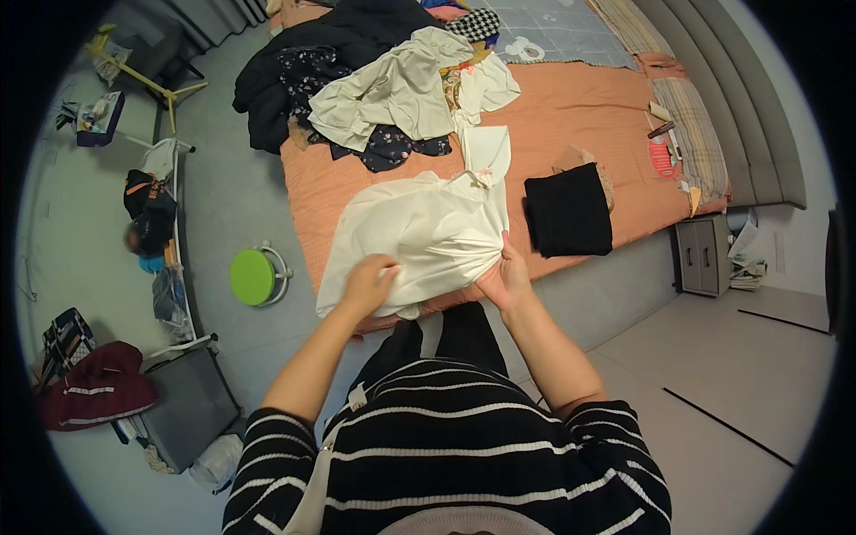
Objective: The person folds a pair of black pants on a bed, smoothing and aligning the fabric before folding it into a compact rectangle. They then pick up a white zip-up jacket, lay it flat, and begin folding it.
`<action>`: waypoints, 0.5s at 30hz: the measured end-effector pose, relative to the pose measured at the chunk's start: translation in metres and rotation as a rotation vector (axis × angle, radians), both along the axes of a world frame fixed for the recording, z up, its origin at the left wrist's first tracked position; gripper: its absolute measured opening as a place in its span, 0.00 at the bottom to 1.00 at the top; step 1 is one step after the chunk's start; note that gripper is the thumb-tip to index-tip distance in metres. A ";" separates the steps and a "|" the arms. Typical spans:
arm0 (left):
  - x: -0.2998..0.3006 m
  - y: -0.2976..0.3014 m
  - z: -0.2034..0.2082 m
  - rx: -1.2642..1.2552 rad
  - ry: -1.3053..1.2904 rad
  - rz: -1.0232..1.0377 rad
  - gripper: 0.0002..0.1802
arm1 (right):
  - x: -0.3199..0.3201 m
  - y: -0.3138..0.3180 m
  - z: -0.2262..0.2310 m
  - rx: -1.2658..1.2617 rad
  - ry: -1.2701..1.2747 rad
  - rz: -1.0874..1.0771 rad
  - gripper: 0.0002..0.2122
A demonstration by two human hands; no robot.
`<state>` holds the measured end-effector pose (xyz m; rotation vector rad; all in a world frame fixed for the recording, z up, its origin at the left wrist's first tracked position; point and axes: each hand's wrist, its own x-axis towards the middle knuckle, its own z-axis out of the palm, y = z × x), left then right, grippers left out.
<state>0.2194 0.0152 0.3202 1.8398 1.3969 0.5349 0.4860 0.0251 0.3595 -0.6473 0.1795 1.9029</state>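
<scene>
A white shirt lies spread at the near edge of the bed, one sleeve stretched away from me. My right hand grips its right edge, and creases run from there across the cloth. Over the lower left part of the shirt is my left hand, with its fingers curled; what they hold, if anything, is hidden. To the right of the shirt sits a folded black garment, partly on top of a beige lacy piece.
Crumpled pale clothing and a floral dark garment pile up on the orange bedsheet. A green stool stands left of the bed, a grey nightstand at its right. A clothes rack lines the left wall.
</scene>
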 end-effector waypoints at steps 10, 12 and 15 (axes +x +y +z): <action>0.097 0.070 -0.040 -0.829 -1.156 0.554 0.21 | -0.022 -0.047 0.030 0.029 -0.287 0.234 0.26; 0.087 0.076 -0.049 -0.927 -1.126 0.574 0.23 | -0.028 -0.047 0.041 0.067 -0.317 0.206 0.26; 0.055 0.084 -0.063 -1.062 -1.073 0.616 0.28 | -0.025 -0.027 0.072 0.069 -0.334 0.093 0.26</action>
